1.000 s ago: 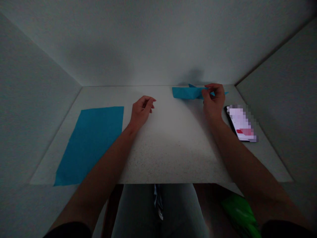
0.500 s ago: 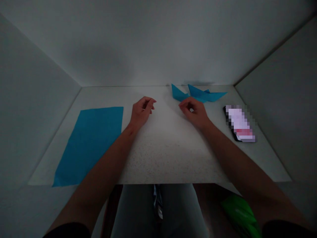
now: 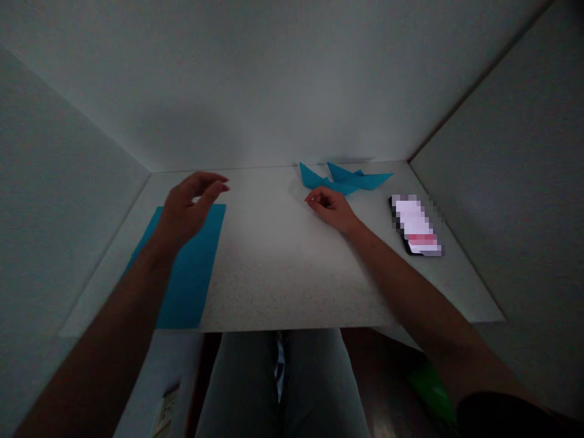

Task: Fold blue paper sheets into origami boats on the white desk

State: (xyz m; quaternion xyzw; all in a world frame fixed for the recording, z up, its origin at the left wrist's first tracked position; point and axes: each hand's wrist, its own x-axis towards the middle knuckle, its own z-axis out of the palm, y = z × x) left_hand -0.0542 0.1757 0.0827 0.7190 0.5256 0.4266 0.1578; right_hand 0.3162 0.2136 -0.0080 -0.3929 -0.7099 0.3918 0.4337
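My left hand (image 3: 191,204) hovers over the far part of a blue sheet of paper (image 3: 191,283), its thumb and fingers apart and nothing between them. The sheet lies flat on the left of the white table, partly covered by my forearm. My right hand (image 3: 333,208) rests near the middle, fingers curled in toward the thumb, with nothing seen in them. Just behind it are two folded blue paper boats. The nearer boat (image 3: 312,177) is partly hidden by that hand, and the other boat (image 3: 374,180) overlaps it toward the wall.
A phone (image 3: 415,225) with a lit, blurred screen lies at the right of the white table (image 3: 274,286). Walls close in the table at the back and both sides. Below the front edge are my legs and a green bag-like thing (image 3: 431,389).
My left hand has moved left from the table's middle to above the blue sheet, and its fingers have spread. My right hand keeps its curled pose by the boats. The view has shifted slightly.
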